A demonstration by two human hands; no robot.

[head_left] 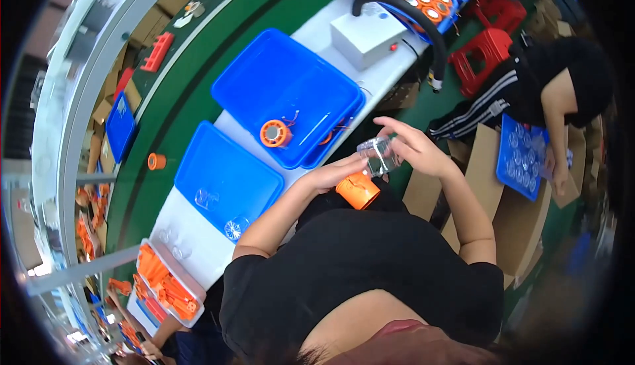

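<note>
In front of my chest, my left hand (pixel 331 174) is closed around an orange cylindrical housing (pixel 358 191), its fingers lying across the upper part. Directly above it, in line with the housing, is a clear plastic cup (pixel 379 156). My right hand (pixel 418 151) grips this cup from the right side, the thumb side against it and the other fingers reaching out past it. Whether cup and housing are joined is hidden by my left fingers. On the blue tray to the left sits an orange round part with a metal centre and thin wires (pixel 274 133).
Along the white table lie a blue tray (pixel 264 67), another blue tray (pixel 228 160) with clear cups, and a bin of orange parts (pixel 165 285). A white box (pixel 367 37) with a black hose stands farther off. A co-worker (pixel 562 93) is at the right, beside cardboard boxes (pixel 476 186).
</note>
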